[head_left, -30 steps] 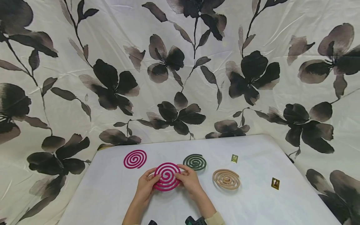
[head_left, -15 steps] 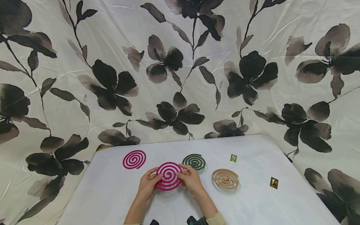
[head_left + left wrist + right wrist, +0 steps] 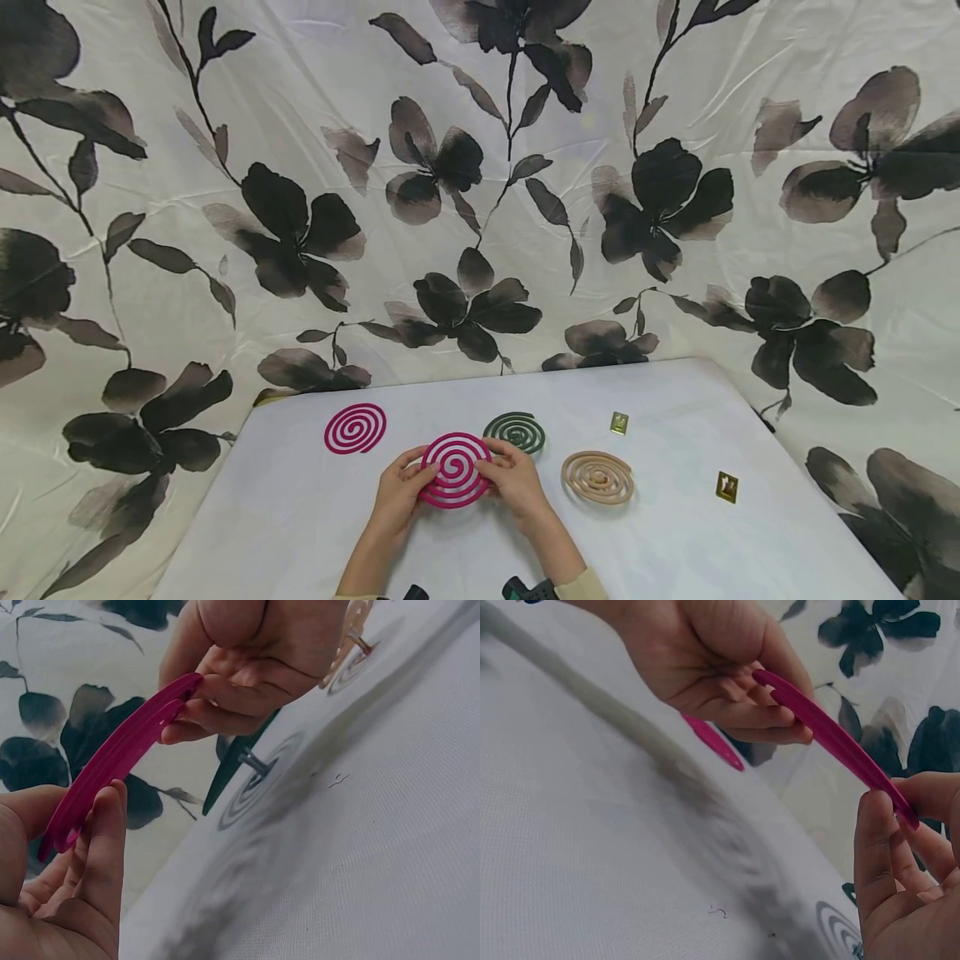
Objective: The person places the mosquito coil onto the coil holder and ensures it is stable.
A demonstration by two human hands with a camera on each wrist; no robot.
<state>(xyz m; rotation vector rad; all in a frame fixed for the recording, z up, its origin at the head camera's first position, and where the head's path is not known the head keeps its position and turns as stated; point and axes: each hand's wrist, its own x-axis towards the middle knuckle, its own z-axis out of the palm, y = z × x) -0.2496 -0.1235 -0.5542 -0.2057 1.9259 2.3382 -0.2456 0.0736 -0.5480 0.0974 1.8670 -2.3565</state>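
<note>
Both hands hold a pink mosquito coil (image 3: pixel 455 467) above the near middle of the white table. My left hand (image 3: pixel 396 493) pinches its left edge between thumb and fingers, and my right hand (image 3: pixel 517 486) pinches the right edge the same way. From the left wrist view the coil (image 3: pixel 112 761) appears nearly edge-on and tilted, clear of the tabletop. Just behind the right hand is a green mosquito coil (image 3: pixel 515 433), raised on a small metal stand (image 3: pixel 257 763). To its right a tan mosquito coil (image 3: pixel 597 477) also sits raised.
A second pink mosquito coil (image 3: pixel 356 428) lies at the back left of the table (image 3: pixel 255 517). Two small gold-coloured metal plates (image 3: pixel 618 423) with cut-outs lie on the right side. A floral cloth (image 3: pixel 450 208) hangs behind the table.
The hands have shifted slightly right with the pink mosquito coil, keeping their pinch on it. The head view has drifted a little. Everything on the table stays in place.
</note>
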